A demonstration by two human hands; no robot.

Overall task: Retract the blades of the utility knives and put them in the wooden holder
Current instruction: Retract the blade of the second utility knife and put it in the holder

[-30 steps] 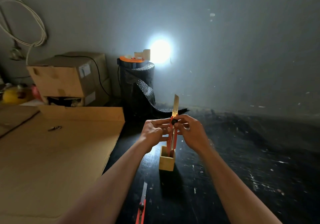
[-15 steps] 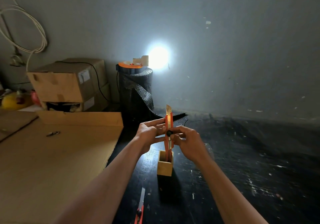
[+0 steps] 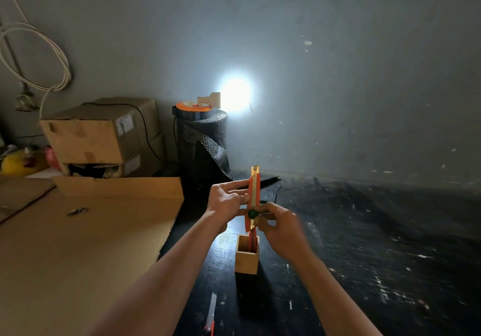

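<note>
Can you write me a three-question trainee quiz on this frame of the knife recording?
1. True or false: the blade of the orange utility knife held over the wooden holder is fully retracted.
2. Which hand has its fingers at the knife's dark slider knob? A) the left hand B) the right hand C) neither
3. Fill in: a second utility knife lies on the black tabletop, ______ the holder, toward the person.

Key:
1. False; a short tip still shows above the orange body.
2. B; the left hand steadies the upper body of the knife.
3. In front of (nearer than); its blade is still out.
</note>
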